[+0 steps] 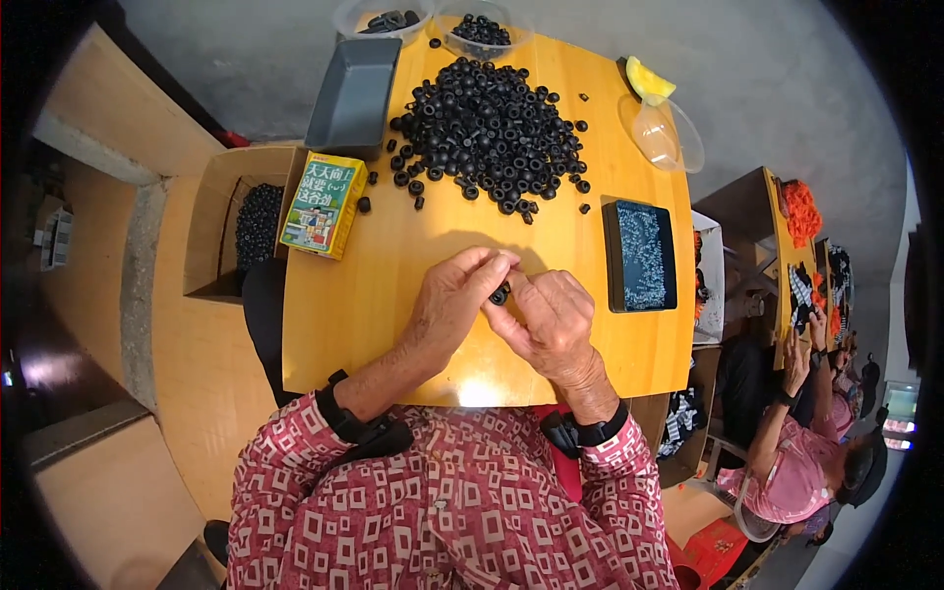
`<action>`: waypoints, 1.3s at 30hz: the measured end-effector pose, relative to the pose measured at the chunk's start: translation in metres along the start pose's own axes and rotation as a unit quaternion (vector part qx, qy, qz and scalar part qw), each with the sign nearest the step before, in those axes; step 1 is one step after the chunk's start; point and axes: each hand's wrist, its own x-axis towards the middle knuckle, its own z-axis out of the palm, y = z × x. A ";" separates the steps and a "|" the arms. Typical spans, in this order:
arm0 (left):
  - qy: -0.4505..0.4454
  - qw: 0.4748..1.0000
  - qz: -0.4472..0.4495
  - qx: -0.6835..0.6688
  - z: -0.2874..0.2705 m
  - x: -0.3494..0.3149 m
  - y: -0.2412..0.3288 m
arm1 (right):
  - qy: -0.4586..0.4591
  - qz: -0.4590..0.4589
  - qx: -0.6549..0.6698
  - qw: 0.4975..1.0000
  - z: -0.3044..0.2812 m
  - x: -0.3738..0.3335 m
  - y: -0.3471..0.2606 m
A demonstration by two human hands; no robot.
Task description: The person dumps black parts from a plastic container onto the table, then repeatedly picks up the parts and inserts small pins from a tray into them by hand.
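My left hand (457, 295) and my right hand (553, 320) meet over the near middle of the yellow wooden table (383, 295). Between their fingertips is a small round black part (501, 293) with a hole in it, probably plastic or rubber. Both hands are closed, thumbs and fingers pinching around it; the fingers partly hide it. Beyond them spreads a big heap of similar black parts (487, 133), with loose ones scattered at its edges. Each wrist wears a dark band.
Left of the heap stand a grey tray (352, 93) and a yellow-green box (323, 206); a carton (221, 226) of black parts sits beside the table. On the right lie a dark device with a lit screen (644, 256) and a clear plastic container (657, 133). Another person (796, 462) works farther right.
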 end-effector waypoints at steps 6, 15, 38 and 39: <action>-0.043 0.998 0.043 -0.020 0.010 0.006 0.007 | 0.011 -0.018 0.050 0.999 0.011 0.004 0.000; -0.028 0.998 0.011 -0.062 0.018 0.007 0.007 | 0.057 0.011 0.028 0.998 0.006 0.003 0.002; -0.006 0.996 0.068 -0.056 -0.027 -0.026 -0.003 | -0.007 -0.049 -0.019 0.999 -0.004 0.013 -0.011; 0.024 0.996 0.076 -0.046 -0.035 -0.029 0.008 | -0.011 -0.041 -0.001 0.999 -0.004 0.015 -0.014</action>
